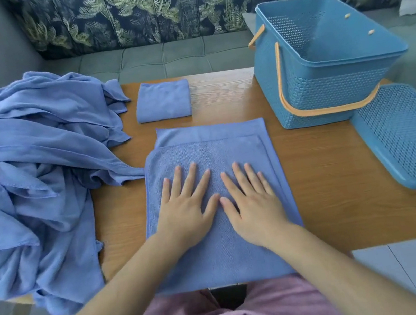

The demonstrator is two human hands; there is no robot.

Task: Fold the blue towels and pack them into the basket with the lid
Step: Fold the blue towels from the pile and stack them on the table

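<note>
Flat on the table [321, 181], at its near edge, right in front of the person: a blue towel [222, 260] folded once, with a strip of the under layer showing past the far and right sides of the top layer. Held down under the left hand [185, 214] and right hand [255, 209], side by side on its middle, palms down, fingers straight and spread, thumbs nearly touching, nothing pinched. Looks like smoothing ahead of a further fold.

Seems thin, soft and light; likely to drape and slump rather than keep a shape, and to slide a little on the smooth wood. Best taken by pinching two corners of one short edge, both layers together, then laid over and pressed flat.

Just beyond, toward the far edge: a small folded towel [162, 100], not yet packed. To the left, a big crumpled pile of towels [28, 170], spilling over the table's side. At the far right, the basket [326, 91], open and seemingly empty, handle down; just beside it, nearer, the lid [409, 138], lying flat.
</note>
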